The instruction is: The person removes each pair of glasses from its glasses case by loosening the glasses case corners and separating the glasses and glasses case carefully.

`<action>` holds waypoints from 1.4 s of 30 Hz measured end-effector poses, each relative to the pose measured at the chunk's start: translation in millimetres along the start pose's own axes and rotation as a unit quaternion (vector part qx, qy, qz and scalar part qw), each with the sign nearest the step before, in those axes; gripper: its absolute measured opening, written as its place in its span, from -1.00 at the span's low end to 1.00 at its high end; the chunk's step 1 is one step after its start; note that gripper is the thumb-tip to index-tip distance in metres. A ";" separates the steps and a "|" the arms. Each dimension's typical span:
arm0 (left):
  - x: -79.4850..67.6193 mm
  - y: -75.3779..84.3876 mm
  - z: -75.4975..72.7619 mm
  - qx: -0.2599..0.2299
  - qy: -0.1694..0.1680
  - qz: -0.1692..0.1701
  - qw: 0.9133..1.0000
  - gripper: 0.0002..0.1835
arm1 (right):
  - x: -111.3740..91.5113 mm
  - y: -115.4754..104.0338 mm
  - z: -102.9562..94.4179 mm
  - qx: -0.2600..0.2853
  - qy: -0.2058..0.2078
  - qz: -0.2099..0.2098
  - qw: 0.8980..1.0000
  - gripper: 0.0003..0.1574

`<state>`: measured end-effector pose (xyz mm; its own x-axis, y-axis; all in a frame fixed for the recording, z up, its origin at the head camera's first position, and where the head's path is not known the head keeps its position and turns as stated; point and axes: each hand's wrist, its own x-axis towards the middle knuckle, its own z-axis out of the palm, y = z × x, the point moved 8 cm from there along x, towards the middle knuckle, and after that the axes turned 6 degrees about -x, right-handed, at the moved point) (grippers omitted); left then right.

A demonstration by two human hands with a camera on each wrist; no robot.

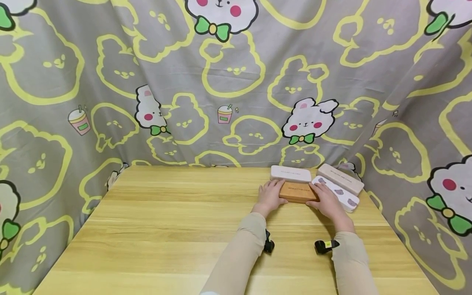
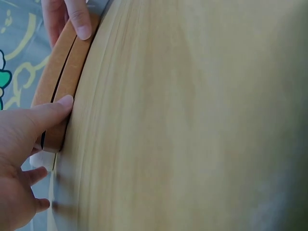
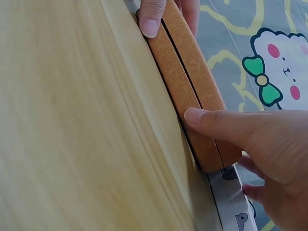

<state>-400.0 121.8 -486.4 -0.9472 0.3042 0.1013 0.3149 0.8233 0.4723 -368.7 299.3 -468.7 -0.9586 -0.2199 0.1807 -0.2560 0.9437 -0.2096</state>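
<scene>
A brown, leather-look glasses case (image 1: pixel 298 192) lies on the table between both hands, its lid seam facing the person. My left hand (image 1: pixel 270 196) grips its left end, thumb on the front side and fingers reaching round the end. At the other end my right hand (image 1: pixel 326 200) holds it the same way; in the right wrist view the thumb presses on the case (image 3: pixel 179 72) below the seam. Right behind the brown case sits a white glasses case (image 1: pixel 290 174). Beside the right hand is a white case with bear prints (image 1: pixel 338 191), partly covered by that hand.
A beige glasses case (image 1: pixel 341 179) lies slantwise behind the bear-print one, near the table's back right corner. The wood-grain table (image 1: pixel 166 229) ends at a grey patterned curtain (image 1: pixel 177 82) hanging at the back and both sides. Each wrist carries a small black camera (image 1: pixel 326 246).
</scene>
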 end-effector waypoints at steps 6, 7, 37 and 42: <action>-0.5 0.7 1.0 0.018 0.001 -0.003 1.000 -0.12 | -1.7 1.0 0.5 0.003 0.008 0.001 1.000 -0.08; -0.9 0.8 1.1 0.021 0.001 -0.003 1.000 -0.12 | -2.2 1.0 0.6 0.002 0.009 0.002 1.000 -0.07; -11.9 17.1 -13.3 0.016 0.024 0.024 0.999 -0.17 | -11.9 1.9 -16.9 -0.014 0.018 -0.005 1.000 -0.09; -14.8 20.7 -18.9 0.024 0.021 0.028 0.999 -0.17 | -14.6 0.5 -21.1 -0.022 0.022 -0.008 0.999 -0.08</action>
<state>-380.6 125.3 -461.5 -0.9291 0.3316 0.1637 0.3698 0.8272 0.4230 -352.2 308.2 -451.2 -0.9475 -0.2255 0.2268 -0.2654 0.9500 -0.1643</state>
